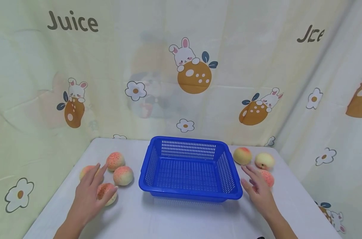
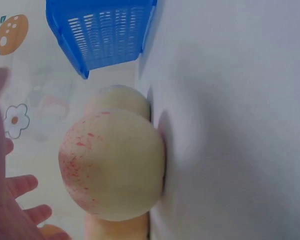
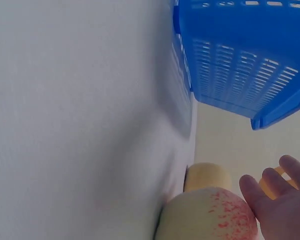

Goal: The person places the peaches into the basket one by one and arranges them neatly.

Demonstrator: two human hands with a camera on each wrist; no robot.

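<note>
My left hand [image 1: 87,199] hovers with fingers spread above several peaches on the left. The nearest peach [image 1: 110,198] lies partly under its thumb; two more peaches, one a pink-speckled peach [image 1: 115,160], the other a paler peach [image 1: 123,175], sit beyond. In the left wrist view a large peach [image 2: 115,165] stands apart from the fingers [image 2: 22,186]. On the right, my right hand [image 1: 261,196] is held over a pink peach [image 1: 267,178], partly covering it. The right wrist view shows the fingertips close to a speckled peach [image 3: 210,215]; contact is unclear. Neither hand grips anything.
Between the hands stands a blue plastic basket [image 1: 190,194] with nothing in it. A yellow-red peach [image 1: 242,156] and a pale yellow peach [image 1: 264,161] lie right of it. Behind the white table [image 1: 169,220] hangs a printed curtain [image 1: 157,20].
</note>
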